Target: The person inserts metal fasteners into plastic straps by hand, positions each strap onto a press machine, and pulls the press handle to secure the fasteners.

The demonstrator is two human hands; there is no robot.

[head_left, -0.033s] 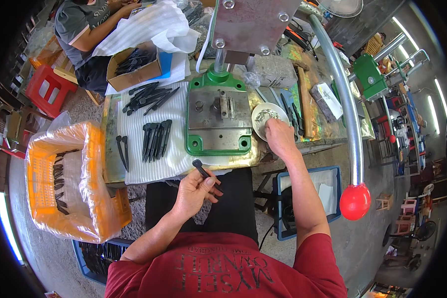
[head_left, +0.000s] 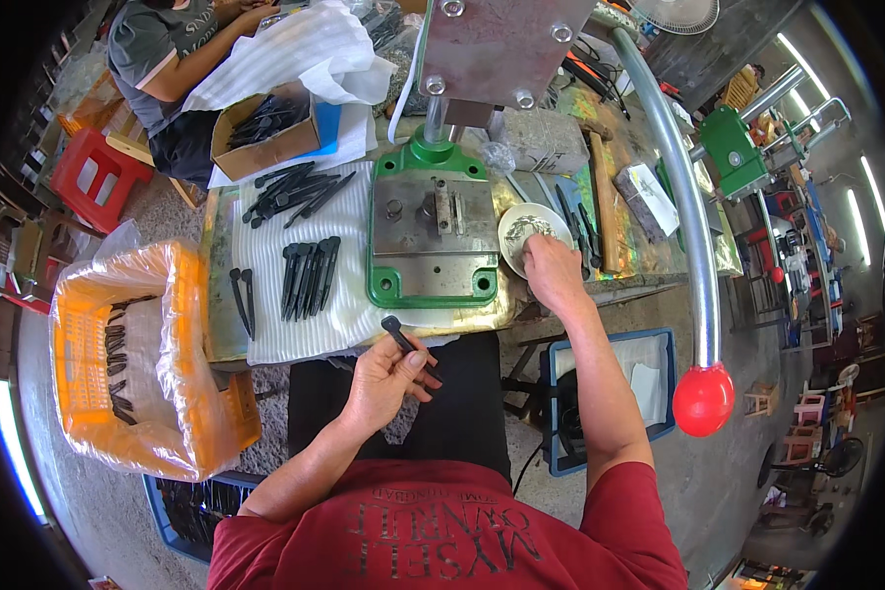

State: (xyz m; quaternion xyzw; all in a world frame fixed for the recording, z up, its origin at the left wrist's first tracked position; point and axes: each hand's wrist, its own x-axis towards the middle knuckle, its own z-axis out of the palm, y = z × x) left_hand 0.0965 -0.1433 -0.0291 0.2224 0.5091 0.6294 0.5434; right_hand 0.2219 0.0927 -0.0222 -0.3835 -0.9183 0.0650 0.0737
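My left hand (head_left: 379, 382) is closed around a slim black part with a wider, blunt head (head_left: 394, 326), held above my lap at the table's front edge. The fingers of my right hand (head_left: 555, 270) are pinched together and reach down into a white dish (head_left: 508, 242) of small dark metal pieces; what they grip is hidden. Between the hands stands a green press base (head_left: 377, 251) with a steel plate and a small metal fixture (head_left: 449, 209) on top. Left of it, similar black parts (head_left: 310, 279) lie in a row on white foam sheet (head_left: 270, 329), with a looser pile (head_left: 292, 191) behind.
The press's long lever with a red ball knob (head_left: 703, 399) hangs at right. A bagged orange crate (head_left: 74, 364) stands left, a cardboard box (head_left: 237, 162) of black parts behind the foam. A hammer (head_left: 603, 211) lies right of the dish. Another person (head_left: 162, 59) sits at far left.
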